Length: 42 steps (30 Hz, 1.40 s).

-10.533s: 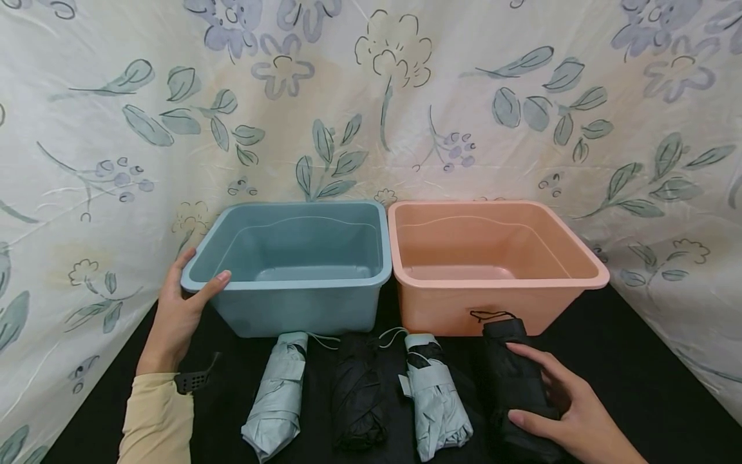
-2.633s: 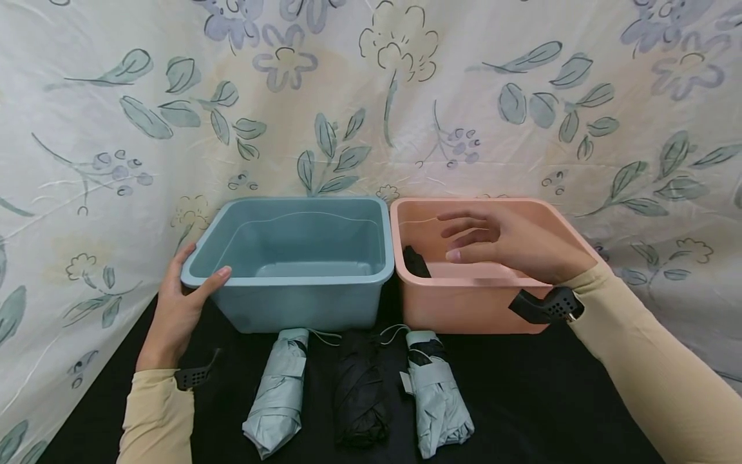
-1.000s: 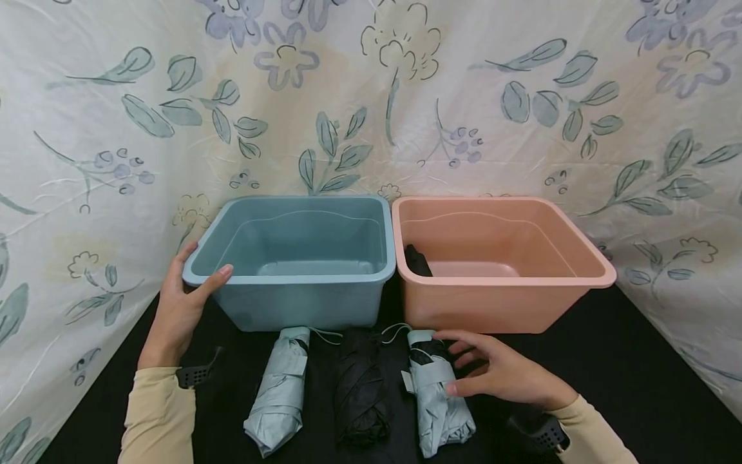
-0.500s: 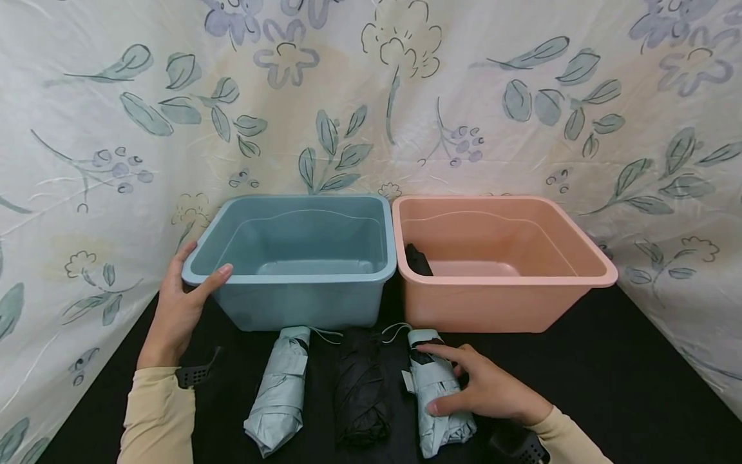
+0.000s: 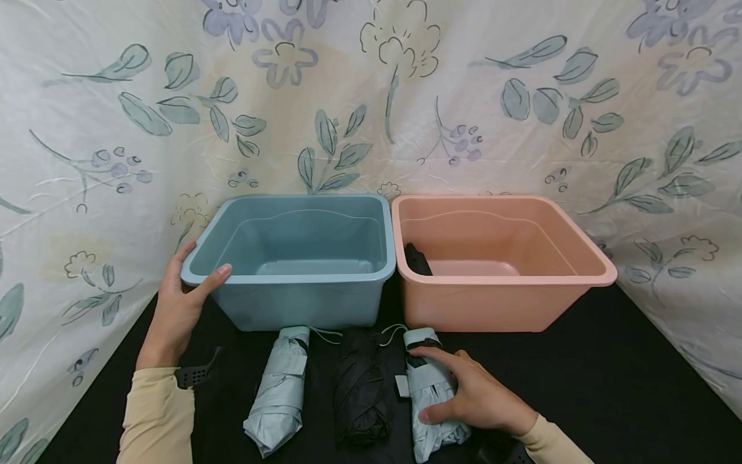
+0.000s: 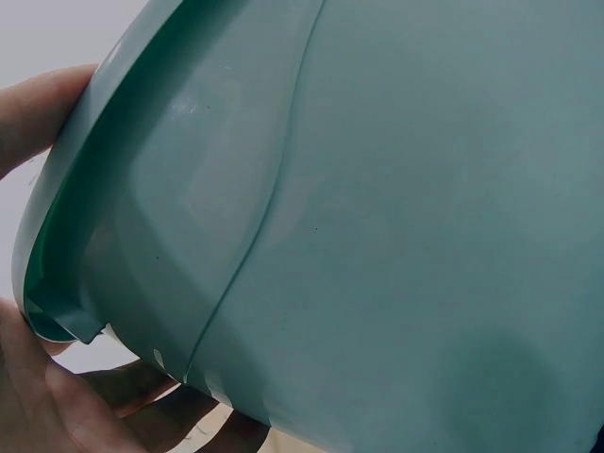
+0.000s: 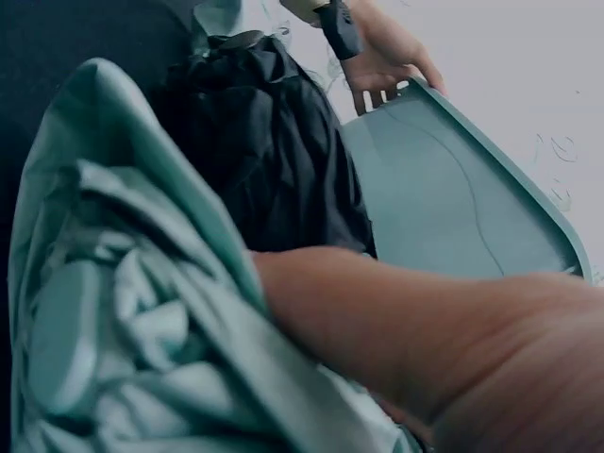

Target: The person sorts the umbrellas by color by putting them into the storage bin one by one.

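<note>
My left hand (image 5: 180,306) grips the left corner of the blue plastic bin (image 5: 301,303), thumb over the front rim. In the left wrist view its fingers (image 6: 175,415) lie along the bin's outer wall. My right hand (image 5: 478,393) grips a pale blue folded umbrella (image 5: 426,380) in front of the pink bin (image 5: 493,306), thumb and index finger on its near face. The right wrist view shows the umbrella's bunched cloth (image 7: 160,330) and the thumb across it. The other fingers are hidden.
A black folded umbrella (image 5: 361,393) and another pale blue one (image 5: 281,390) lie on the black cloth (image 5: 608,386). The end of a black umbrella (image 5: 417,260) shows inside the pink bin. A floral curtain (image 5: 371,96) hangs behind the bins.
My right hand has put the rightmost black umbrella into the pink bin and let go. It has come down to the right pale umbrella, gripped it and shifted it slightly left. The left hand stays.
</note>
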Each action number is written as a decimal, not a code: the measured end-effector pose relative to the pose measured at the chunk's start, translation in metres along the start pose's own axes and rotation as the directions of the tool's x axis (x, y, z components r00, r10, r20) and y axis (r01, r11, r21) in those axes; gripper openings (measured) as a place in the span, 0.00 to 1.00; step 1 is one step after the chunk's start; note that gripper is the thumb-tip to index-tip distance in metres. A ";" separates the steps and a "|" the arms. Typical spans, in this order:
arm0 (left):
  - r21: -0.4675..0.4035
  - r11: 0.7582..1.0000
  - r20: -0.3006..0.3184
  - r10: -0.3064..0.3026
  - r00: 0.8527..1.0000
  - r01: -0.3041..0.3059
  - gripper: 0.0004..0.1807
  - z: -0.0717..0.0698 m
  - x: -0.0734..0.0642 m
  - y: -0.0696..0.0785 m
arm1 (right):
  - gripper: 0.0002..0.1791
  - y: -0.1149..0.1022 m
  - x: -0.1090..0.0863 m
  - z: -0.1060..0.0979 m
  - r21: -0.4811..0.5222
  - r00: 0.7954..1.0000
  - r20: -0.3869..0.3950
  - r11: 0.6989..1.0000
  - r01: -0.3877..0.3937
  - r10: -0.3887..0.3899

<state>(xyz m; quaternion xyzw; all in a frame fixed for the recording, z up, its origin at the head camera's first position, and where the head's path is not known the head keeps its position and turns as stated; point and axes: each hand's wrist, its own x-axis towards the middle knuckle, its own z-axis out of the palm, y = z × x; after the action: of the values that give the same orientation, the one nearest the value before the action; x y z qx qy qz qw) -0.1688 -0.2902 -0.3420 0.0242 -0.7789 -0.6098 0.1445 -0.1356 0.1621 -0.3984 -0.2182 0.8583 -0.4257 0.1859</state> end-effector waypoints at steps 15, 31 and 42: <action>-0.001 1.000 0.000 -0.006 1.000 0.006 0.50 0.000 -0.001 0.002 | 0.45 0.002 0.003 0.004 -0.036 0.998 -0.021 0.998 0.057 -0.058; -0.007 1.000 0.003 -0.008 1.000 0.008 0.50 0.000 -0.001 0.003 | 0.44 -0.004 0.000 -0.002 0.181 0.995 -0.023 0.979 0.098 -0.095; -0.004 1.000 0.001 -0.006 1.000 0.006 0.50 0.000 -0.001 0.002 | 0.45 -0.026 -0.015 -0.018 0.255 0.994 -0.010 0.961 0.109 -0.110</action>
<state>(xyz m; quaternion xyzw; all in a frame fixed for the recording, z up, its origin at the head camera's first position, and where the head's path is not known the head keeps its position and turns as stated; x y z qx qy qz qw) -0.1677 -0.2892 -0.3407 0.0262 -0.7778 -0.6117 0.1423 -0.1261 0.1677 -0.3655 -0.2403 0.7826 -0.5418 0.1904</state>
